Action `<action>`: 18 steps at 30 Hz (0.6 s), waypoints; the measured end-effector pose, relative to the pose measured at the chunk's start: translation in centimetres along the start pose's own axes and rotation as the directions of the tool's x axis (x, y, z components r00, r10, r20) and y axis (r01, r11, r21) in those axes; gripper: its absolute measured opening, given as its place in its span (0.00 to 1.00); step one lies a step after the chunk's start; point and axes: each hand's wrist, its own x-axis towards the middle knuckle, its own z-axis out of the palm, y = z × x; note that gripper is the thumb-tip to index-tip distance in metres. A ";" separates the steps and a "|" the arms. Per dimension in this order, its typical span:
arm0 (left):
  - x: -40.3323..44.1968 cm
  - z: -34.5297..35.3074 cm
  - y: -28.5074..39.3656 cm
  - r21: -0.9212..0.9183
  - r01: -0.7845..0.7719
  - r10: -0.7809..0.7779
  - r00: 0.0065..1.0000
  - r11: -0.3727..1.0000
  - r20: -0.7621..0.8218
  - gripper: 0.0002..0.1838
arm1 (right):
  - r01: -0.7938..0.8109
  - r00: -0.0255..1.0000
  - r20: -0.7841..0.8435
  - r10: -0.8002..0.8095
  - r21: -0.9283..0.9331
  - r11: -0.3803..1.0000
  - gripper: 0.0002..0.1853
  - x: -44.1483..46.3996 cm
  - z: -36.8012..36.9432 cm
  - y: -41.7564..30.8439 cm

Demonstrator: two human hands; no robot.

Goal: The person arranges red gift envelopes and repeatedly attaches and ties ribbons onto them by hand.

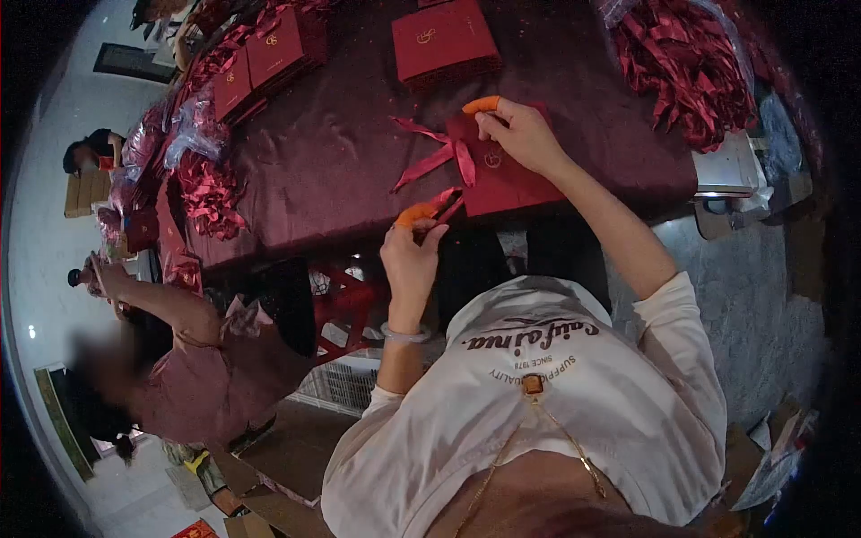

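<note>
A dark red card or flat envelope (516, 175) with a small gold emblem lies at the table's front edge. A red satin ribbon bow (439, 161) sits at its left side, with two tails spreading left over the cloth. My left hand (413, 255), with orange finger covers, is closed on a piece of red ribbon (447, 204) by the card's lower left corner. Above the card's top edge is my right hand (525, 134), its orange-covered index finger stretched left and apart from the thumb; nothing shows between them.
Stacks of red cards stand at the back (444, 40) and back left (269, 58) of the cloth-covered table (314, 170). Red ribbons fill a plastic bag (682, 72) at right, and another bundle (211, 193) lies left. A co-worker (197, 377) sits to my left.
</note>
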 end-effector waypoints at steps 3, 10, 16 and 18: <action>0.2 -1.3 -0.6 -0.182 0.127 -0.111 0.990 0.975 0.091 0.17 | -0.002 0.999 0.054 0.002 0.014 1.000 0.12 0.1 0.2 0.2; 1.8 -1.6 2.3 0.166 -0.422 0.440 0.893 0.891 -0.095 0.23 | 0.004 0.998 0.059 -0.006 0.033 0.999 0.13 0.1 0.1 0.0; 2.8 1.6 2.5 0.130 -0.696 0.636 0.704 0.706 0.316 0.26 | -0.064 0.991 0.130 0.000 0.486 0.872 0.17 -0.6 -2.0 -1.0; 3.5 0.5 2.8 0.132 -0.725 0.685 0.685 0.676 0.249 0.25 | 0.089 0.968 0.162 -0.194 0.499 0.862 0.18 -2.7 -3.2 -2.8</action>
